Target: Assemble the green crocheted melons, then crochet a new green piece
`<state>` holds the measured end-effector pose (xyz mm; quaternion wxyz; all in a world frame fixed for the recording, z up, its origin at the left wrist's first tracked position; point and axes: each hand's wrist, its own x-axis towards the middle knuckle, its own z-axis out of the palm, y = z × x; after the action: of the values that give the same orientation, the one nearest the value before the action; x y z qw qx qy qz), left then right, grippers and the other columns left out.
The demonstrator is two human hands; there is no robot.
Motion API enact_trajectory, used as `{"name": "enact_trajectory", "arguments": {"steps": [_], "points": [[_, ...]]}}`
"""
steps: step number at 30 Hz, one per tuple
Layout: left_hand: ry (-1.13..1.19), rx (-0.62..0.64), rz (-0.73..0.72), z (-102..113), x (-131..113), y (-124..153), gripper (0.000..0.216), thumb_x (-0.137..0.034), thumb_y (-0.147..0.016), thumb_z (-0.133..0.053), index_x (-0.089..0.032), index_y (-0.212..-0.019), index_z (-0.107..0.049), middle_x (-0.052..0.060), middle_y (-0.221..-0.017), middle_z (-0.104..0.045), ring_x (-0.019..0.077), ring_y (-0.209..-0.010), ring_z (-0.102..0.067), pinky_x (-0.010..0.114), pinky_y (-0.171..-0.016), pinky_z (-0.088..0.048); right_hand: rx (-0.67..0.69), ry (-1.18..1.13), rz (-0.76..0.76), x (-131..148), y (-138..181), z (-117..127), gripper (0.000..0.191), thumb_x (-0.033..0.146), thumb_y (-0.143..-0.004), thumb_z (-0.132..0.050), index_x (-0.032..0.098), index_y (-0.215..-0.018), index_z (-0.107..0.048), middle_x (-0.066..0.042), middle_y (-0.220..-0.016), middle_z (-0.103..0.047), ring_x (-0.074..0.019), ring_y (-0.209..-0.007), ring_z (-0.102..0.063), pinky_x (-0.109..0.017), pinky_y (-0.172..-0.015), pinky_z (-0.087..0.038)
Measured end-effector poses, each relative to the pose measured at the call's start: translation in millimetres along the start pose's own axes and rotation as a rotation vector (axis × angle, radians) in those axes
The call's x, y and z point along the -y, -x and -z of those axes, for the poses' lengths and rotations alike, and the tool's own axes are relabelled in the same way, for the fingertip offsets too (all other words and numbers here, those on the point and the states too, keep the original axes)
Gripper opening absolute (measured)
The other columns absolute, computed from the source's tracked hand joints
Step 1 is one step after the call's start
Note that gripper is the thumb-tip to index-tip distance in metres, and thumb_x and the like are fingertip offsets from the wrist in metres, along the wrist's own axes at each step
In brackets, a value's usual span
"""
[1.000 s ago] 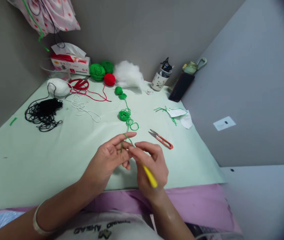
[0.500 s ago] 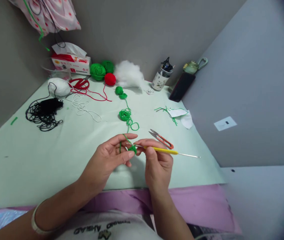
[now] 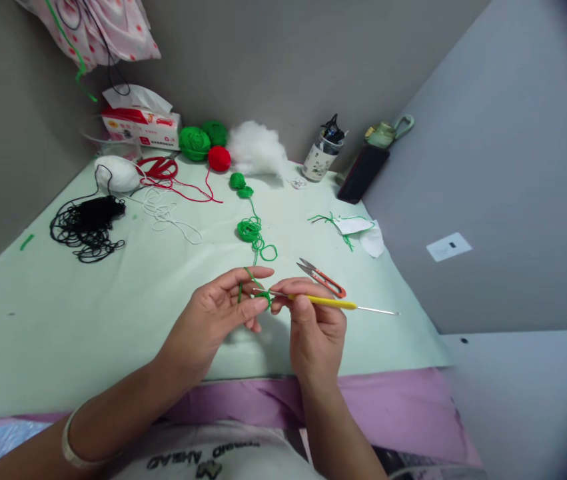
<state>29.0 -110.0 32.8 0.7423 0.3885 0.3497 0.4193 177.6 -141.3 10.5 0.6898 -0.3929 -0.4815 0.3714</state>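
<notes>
My left hand (image 3: 218, 310) pinches a small green crochet piece (image 3: 265, 298) between thumb and fingers. Green yarn (image 3: 250, 275) runs over its raised forefinger and back to a loose green coil (image 3: 249, 231) on the table. In my right hand (image 3: 316, 327) is a crochet hook (image 3: 330, 302) with a yellow handle and a metal tip at each end. Its left tip lies at the green piece, close to my left fingers; the fine loops there are too small to make out. Orange thread snips (image 3: 322, 277) lie just beyond my right hand, blades apart.
Along the back stand a tissue box (image 3: 140, 127), green yarn balls (image 3: 194, 143), a red yarn ball (image 3: 219, 159), white stuffing (image 3: 258, 148), a pen cup (image 3: 322, 157) and a phone (image 3: 363, 175) against a bottle. Black yarn (image 3: 93, 220) is heaped left; white scraps (image 3: 358, 227) lie right.
The hook and right hand have shifted very slightly to the right. The green piece has turned a little under my left thumb, with less of it showing.
</notes>
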Motion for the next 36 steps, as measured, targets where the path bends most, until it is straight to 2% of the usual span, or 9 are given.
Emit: {"name": "enact_trajectory", "arguments": {"steps": [5,13,19,21,24,29,34,36], "points": [[-0.002,-0.025,-0.005,2,0,1,0.029,-0.025,-0.080,-0.085,-0.027,-0.109,-0.080,-0.004,-0.081,-0.063,0.0076,-0.064,-0.060,0.020,-0.062,-0.051,-0.014,-0.025,0.004,1,0,1,0.015,0.025,-0.100,-0.063,0.025,-0.099,-0.078,-0.004,-0.093,-0.074,-0.0136,-0.076,-0.068,-0.029,-0.069,-0.056],[-0.023,-0.063,0.005,2,-3,-1,0.032,-0.027,-0.078,-0.087,-0.026,-0.109,-0.080,-0.004,-0.082,-0.063,0.0095,-0.063,-0.062,0.025,-0.066,-0.051,-0.060,0.044,0.038,4,0,2,0.018,0.026,-0.101,-0.058,0.023,-0.096,-0.075,-0.005,-0.091,-0.073,-0.0150,-0.074,-0.068,-0.030,-0.065,-0.059],[-0.036,-0.073,0.003,4,-4,0,0.030,-0.028,-0.079,-0.086,-0.026,-0.108,-0.081,-0.003,-0.083,-0.062,0.0100,-0.064,-0.062,0.025,-0.066,-0.049,-0.063,0.274,0.268,10,4,-2,0.021,0.018,-0.101,-0.056,0.025,-0.102,-0.075,-0.004,-0.091,-0.074,-0.0178,-0.078,-0.069,-0.034,-0.066,-0.058],[-0.039,-0.074,0.004,3,-4,0,0.029,-0.028,-0.079,-0.086,-0.025,-0.107,-0.081,-0.003,-0.083,-0.062,0.0103,-0.063,-0.062,0.026,-0.066,-0.049,-0.079,0.327,0.304,11,5,-3,0.022,0.017,-0.101,-0.055,0.025,-0.102,-0.075,-0.004,-0.090,-0.075,-0.0184,-0.077,-0.069,-0.035,-0.066,-0.058],[-0.042,-0.069,0.004,3,-5,-1,0.028,-0.028,-0.079,-0.085,-0.024,-0.106,-0.081,-0.002,-0.082,-0.062,0.0106,-0.063,-0.061,0.026,-0.066,-0.049,-0.068,0.378,0.315,11,6,-2,0.022,0.016,-0.100,-0.055,0.024,-0.102,-0.075,-0.004,-0.089,-0.075,-0.0191,-0.080,-0.069,-0.036,-0.070,-0.058],[-0.048,-0.064,0.007,3,-4,0,0.026,-0.028,-0.079,-0.085,-0.025,-0.105,-0.082,-0.003,-0.082,-0.062,0.0104,-0.064,-0.062,0.026,-0.066,-0.048,-0.087,0.258,0.263,10,5,-1,0.022,0.018,-0.101,-0.054,0.026,-0.103,-0.074,-0.003,-0.087,-0.073,-0.0182,-0.077,-0.067,-0.034,-0.065,-0.057],[-0.051,-0.057,0.006,3,-4,0,0.023,-0.028,-0.082,-0.083,-0.026,-0.105,-0.081,-0.003,-0.081,-0.062,0.0101,-0.065,-0.062,0.026,-0.068,-0.048,-0.027,0.422,0.324,13,7,-1,0.024,0.012,-0.099,-0.055,0.024,-0.104,-0.074,-0.004,-0.092,-0.075,-0.0191,-0.084,-0.069,-0.037,-0.073,-0.057],[-0.052,-0.055,0.011,3,-4,0,0.024,-0.028,-0.081,-0.083,-0.025,-0.105,-0.081,-0.003,-0.081,-0.062,0.0107,-0.065,-0.062,0.027,-0.068,-0.048,-0.043,0.426,0.331,14,8,-1,0.024,0.012,-0.100,-0.054,0.025,-0.105,-0.074,-0.004,-0.090,-0.075,-0.0191,-0.082,-0.069,-0.037,-0.072,-0.057]]}}
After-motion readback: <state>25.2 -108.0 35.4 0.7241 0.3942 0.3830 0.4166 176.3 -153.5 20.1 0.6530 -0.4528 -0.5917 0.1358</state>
